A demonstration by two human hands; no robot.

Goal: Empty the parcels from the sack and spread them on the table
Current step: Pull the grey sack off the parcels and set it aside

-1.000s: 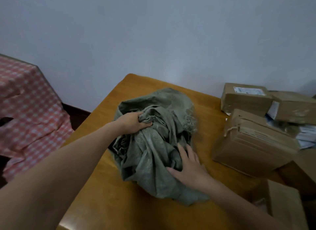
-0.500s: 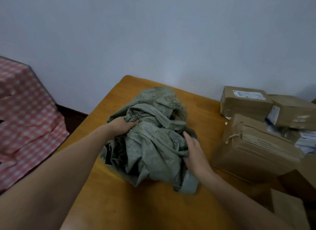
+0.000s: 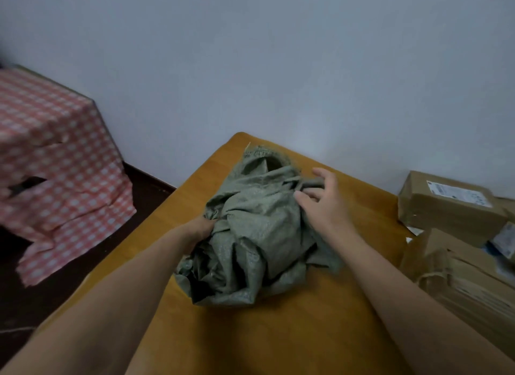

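Two bare hands are on the crumpled grey-green sack (image 3: 259, 235): left hand (image 3: 202, 228) digs into a fold on the sack's left side and grips bunched cloth with its fingertips hidden, while right hand (image 3: 324, 204) lies on the sack's upper right, fingers spread and lightly bent, touching cloth. Sack sits slumped on the wooden table (image 3: 278, 344). Right of the sack, apart from it, brown cardboard parcels (image 3: 446, 207) are piled; left of the sack, off the table, hangs a red-checked cloth (image 3: 55, 165).
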